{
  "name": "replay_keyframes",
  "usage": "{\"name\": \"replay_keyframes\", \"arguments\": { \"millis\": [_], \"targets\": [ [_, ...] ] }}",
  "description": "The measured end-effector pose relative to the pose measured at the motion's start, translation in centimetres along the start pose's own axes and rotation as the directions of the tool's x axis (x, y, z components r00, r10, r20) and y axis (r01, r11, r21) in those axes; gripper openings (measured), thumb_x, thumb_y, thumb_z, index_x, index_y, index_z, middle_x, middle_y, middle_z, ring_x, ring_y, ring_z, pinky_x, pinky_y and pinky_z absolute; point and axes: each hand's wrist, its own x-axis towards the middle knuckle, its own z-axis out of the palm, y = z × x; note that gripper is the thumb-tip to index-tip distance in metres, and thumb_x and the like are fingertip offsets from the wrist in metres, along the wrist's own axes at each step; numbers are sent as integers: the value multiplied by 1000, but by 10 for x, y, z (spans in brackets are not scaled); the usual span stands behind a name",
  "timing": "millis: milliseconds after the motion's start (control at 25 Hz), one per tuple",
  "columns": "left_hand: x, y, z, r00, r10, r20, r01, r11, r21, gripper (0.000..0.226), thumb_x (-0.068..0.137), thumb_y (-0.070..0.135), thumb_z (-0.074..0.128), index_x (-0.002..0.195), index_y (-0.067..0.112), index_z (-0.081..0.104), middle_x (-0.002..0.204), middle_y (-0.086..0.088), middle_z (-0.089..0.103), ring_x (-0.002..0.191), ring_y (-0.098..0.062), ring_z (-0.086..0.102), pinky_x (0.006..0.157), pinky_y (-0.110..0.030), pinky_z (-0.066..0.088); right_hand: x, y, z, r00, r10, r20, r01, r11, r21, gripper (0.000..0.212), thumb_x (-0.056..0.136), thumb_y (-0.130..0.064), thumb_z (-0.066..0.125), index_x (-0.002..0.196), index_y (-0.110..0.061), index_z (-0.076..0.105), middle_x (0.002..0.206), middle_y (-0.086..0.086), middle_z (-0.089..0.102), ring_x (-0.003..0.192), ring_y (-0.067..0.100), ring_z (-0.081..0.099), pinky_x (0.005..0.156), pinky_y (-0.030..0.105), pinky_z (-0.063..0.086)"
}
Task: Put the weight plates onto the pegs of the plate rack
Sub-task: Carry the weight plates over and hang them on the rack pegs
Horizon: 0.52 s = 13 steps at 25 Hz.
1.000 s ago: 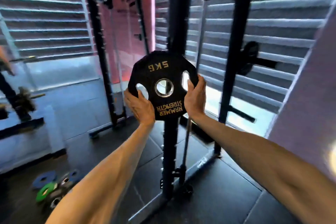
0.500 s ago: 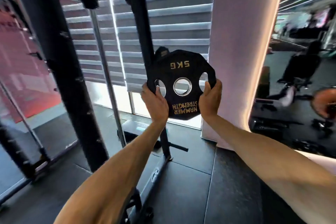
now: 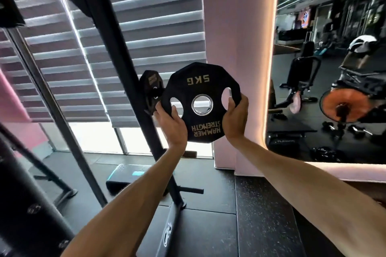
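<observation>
The left hand (image 3: 171, 126) and right hand (image 3: 235, 120) clamp the plate (image 3: 200, 81) by its lower edges, thumbs at its grip holes. It is held in the air, face toward the person, lettering upside down, bore axis running away. The bore should be squared to the peg (image 3: 155, 92) just left, on the rack (image 3: 113, 52), before sliding.

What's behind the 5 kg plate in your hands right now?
Behind its left edge, a smaller black plate hangs on a peg of the rack upright. A pink pillar stands further back. The 5 kg plate covers the peg's outer end.
</observation>
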Motion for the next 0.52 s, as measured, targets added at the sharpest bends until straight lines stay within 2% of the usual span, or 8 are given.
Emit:
{"name": "replay_keyframes", "arguments": {
  "millis": [120,200,360,520],
  "targets": [
    [30,-25,6,999,2,40,-2,1000,15,44,103,20,46,142,0,38,124,-21,49,111,-30,51,96,-26,42,5,7,33,999,35,-29,-34,999,5,29,104,-28,41,130,-14,43,122,4,56,110,19,58,87,28,52],
    [48,-35,10,998,24,66,-24,1000,-3,44,102,20,47,142,2,38,125,-21,49,114,-32,51,99,-33,42,6,11,49,998,31,-57,-30,999,20,29,104,-27,42,130,-14,42,121,4,56,108,17,58,83,24,52],
    [64,-51,17,997,18,69,-18,1000,1,45,102,19,47,143,2,37,125,-18,48,113,-26,49,92,-17,32,9,16,67,995,42,-95,-38,999,39,27,105,-25,41,129,-13,43,119,4,56,105,14,57,81,17,48],
    [72,-61,36,995,60,78,-58,998,-29,41,102,18,47,139,2,40,120,-17,51,111,-25,49,91,-20,34,24,28,72,992,7,-123,-4,1000,20,26,104,-23,42,126,-9,44,114,5,56,101,16,58,79,21,50]
  ]
}}
